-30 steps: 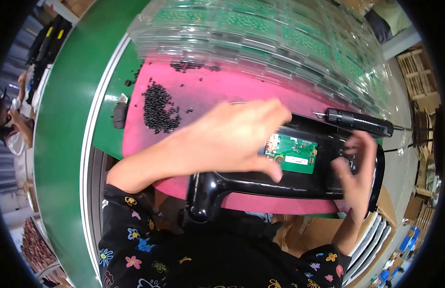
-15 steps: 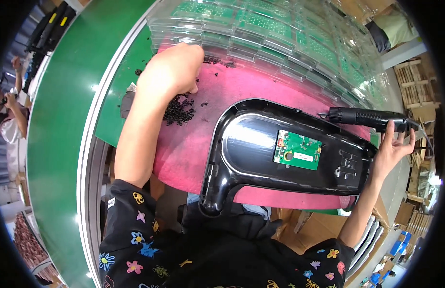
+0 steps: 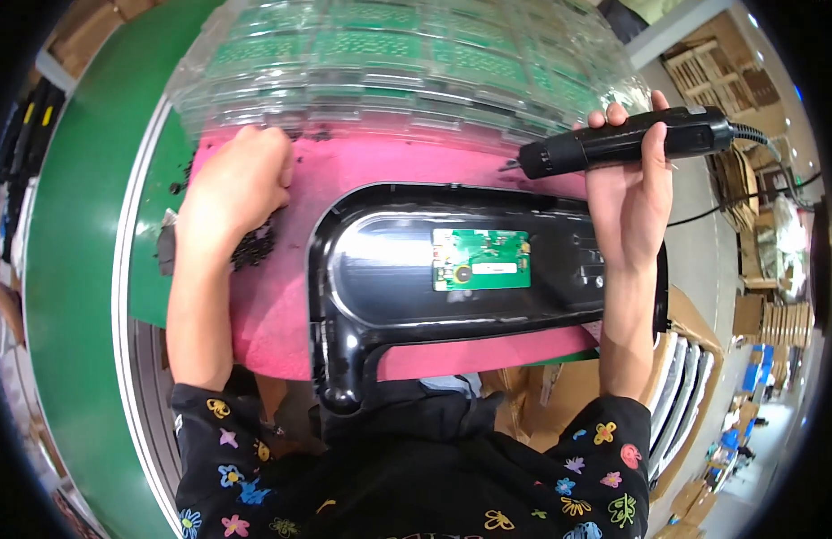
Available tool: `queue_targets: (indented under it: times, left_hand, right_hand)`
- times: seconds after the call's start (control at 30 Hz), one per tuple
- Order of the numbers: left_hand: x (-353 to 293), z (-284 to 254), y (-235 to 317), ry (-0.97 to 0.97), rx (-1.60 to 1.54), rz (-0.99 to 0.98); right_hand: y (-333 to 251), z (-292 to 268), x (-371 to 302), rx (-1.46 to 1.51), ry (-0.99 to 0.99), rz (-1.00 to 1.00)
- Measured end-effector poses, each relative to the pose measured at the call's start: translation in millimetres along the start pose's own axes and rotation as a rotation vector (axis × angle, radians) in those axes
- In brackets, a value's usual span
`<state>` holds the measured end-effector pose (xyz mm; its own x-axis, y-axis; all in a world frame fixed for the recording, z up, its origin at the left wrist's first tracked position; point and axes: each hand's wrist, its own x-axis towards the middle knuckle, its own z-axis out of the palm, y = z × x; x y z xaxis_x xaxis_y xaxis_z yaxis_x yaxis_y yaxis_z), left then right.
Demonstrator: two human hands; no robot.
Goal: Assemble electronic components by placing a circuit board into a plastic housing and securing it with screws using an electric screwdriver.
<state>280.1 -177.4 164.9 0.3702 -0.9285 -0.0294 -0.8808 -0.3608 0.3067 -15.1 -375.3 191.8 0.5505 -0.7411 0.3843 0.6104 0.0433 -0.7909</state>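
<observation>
In my right hand [image 3: 633, 202] lies a black electric screwdriver [image 3: 613, 148], its bit pointing left and its cable running off to the right. My left hand [image 3: 245, 175] is closed, fingertips turned down beside a pile of small black screws [image 3: 252, 250]; whatever is between those fingers is hidden. Between my arms rests a long black plastic housing [image 3: 389, 310] with its hollow side up and a short leg at the near left. A green circuit board [image 3: 497, 247] sits inside it. My right wrist passes over the housing's right end.
Stacked clear plastic trays [image 3: 371, 76] line the back of the pink mat [image 3: 272, 332]. A metal-edged green surface [image 3: 74, 242] stretches along the left. Beside the pile is a dark grey piece [image 3: 167, 247]. At the lower right stands a cardboard box [image 3: 694, 337] with grey-white sheets.
My right hand has raised the screwdriver and brought it over the housing's right end. My left hand stays by the screws, its fingers still closed. The whole view has turned somewhat.
</observation>
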Motion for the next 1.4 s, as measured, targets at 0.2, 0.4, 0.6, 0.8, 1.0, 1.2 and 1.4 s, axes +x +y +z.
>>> queue_targets:
  times: [0.2, 0.4, 0.6, 0.8, 1.0, 1.2, 1.4]
  left_hand:
    - [3, 2, 12, -0.003, 0.001, -0.008]
    - [4, -2, 31, 0.103, 0.014, 0.040]
    - [-6, 17, 90, 0.040, -0.853, 0.610]
    - [-10, 32, 104, -0.061, -0.984, 0.567]
    - [-11, 37, 104, -0.054, -0.878, 0.569]
    - [-11, 39, 105, -0.048, -0.850, 0.578]
    - [-11, 39, 103, -0.055, -0.912, 0.589]
  right_hand:
    - [-15, 13, -13, 0.258, 0.049, -0.002]
    - [-13, 12, -29, 0.486, -0.109, 0.033]
    - [-15, 26, -43, 0.433, -0.177, -0.041]
    - [-13, 29, -48, 0.300, -0.340, -0.067]
    - [-12, 29, -51, 0.215, -0.360, -0.082]
    - [-4, 33, -54, 0.198, -0.362, -0.124]
    - [-8, 33, -55, 0.200, -0.367, -0.145]
